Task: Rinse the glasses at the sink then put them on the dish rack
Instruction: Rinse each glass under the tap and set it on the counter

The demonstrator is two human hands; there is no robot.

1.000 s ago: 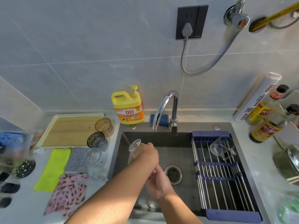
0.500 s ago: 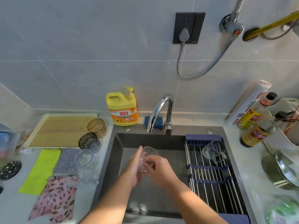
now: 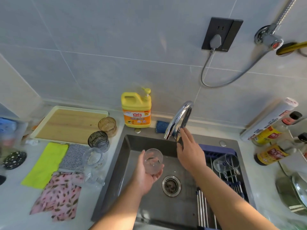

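Observation:
My left hand (image 3: 144, 175) grips a clear ribbed glass (image 3: 152, 161) upright over the steel sink (image 3: 126, 163), below the tap's spout. My right hand (image 3: 189, 153) reaches up with its fingers on the chrome tap (image 3: 180, 117) at the handle; no water shows. A clear mug (image 3: 226, 162) lies on its side on the roll-up dish rack (image 3: 216, 151) across the sink's right part. On the counter to the left stand an amber glass (image 3: 107, 127), a dark smoky glass (image 3: 98, 141) and clear glasses (image 3: 93, 159).
A yellow detergent bottle (image 3: 136, 110) stands behind the sink beside a blue scrubber (image 3: 161, 127). A wooden tray (image 3: 69, 124) and cloths (image 3: 48, 165) lie at the left. Sauce bottles (image 3: 272, 153) and a roll (image 3: 272, 118) stand at the right, with a pot lid (image 3: 299, 188).
My right hand let go of the glass and rose to the tap's handle. My left hand now holds the glass alone, turned upright under the spout.

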